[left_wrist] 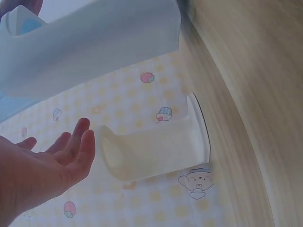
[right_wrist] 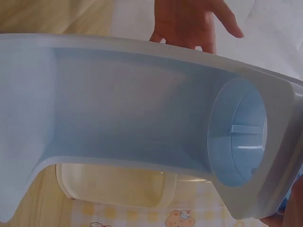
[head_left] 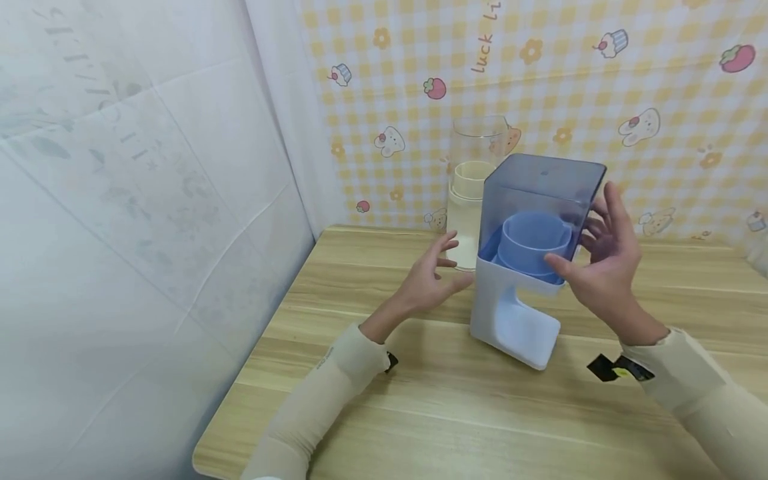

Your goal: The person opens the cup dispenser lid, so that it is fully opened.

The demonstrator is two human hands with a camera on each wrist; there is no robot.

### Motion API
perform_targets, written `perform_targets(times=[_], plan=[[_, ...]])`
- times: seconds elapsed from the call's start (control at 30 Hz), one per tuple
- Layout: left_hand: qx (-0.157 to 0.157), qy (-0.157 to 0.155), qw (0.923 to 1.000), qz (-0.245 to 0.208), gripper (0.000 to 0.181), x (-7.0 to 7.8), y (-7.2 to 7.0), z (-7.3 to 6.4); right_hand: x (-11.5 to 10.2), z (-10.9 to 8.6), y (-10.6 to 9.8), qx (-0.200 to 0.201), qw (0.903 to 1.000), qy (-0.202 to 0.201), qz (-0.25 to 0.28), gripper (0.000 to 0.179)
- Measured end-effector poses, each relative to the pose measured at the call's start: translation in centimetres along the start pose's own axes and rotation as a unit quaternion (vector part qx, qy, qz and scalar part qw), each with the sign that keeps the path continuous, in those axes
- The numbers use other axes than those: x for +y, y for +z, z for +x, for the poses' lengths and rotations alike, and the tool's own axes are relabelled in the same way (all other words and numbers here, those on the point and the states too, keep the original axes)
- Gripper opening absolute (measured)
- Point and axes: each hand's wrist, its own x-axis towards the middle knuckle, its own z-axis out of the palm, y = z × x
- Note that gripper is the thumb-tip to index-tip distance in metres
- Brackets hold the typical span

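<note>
A white dispenser [head_left: 487, 303] with a blue round inner well [head_left: 531, 250] and a smoky see-through cover [head_left: 543, 177] stands upright, slightly turned, between the hands. My right hand [head_left: 612, 267] grips its upper right side, thumb in front and fingers behind. The right wrist view shows the round opening [right_wrist: 236, 132] under its head. To the left, my left hand [head_left: 426, 277] has its fingers extended and holds nothing. That same hand [left_wrist: 52, 165] appears apart from the white body [left_wrist: 104, 47] in the left wrist view.
Behind the white dispenser stands a cream dispenser [head_left: 463, 223] with a clear cylinder [head_left: 480, 133] on top, partly hidden. Both are at the wooden table [head_left: 360, 287]. A yellow checked cloth [head_left: 408, 40] hangs along the back, a white sheet [head_left: 150, 233] on the left.
</note>
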Motion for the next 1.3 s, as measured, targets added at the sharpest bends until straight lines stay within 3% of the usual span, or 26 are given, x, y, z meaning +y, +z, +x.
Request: perform_targets(times=[0.3,0.53,0.93,1.3], plan=[[-0.036,0.038,0.9981,0.031,0.116,1.1,0.1,-0.9,-1.3,-1.6,1.6,0.008,0.9943,-0.017,0.105,0.100],[-0.080,0.052,0.9954,0.004,0.117,1.8,0.5,-1.5,-1.5,-2.7,2.2,0.004,0.9854,-0.028,0.168,0.096],[-0.105,0.072,0.9915,-0.031,0.127,1.8,1.6,-1.4,-1.3,-3.0,2.2,-0.004,0.9867,-0.028,0.160,0.090],[-0.095,0.056,0.9930,-0.041,0.103,1.7,1.8,-1.5,-1.5,-2.5,2.2,-0.027,0.9890,-0.030,0.142,0.075]])
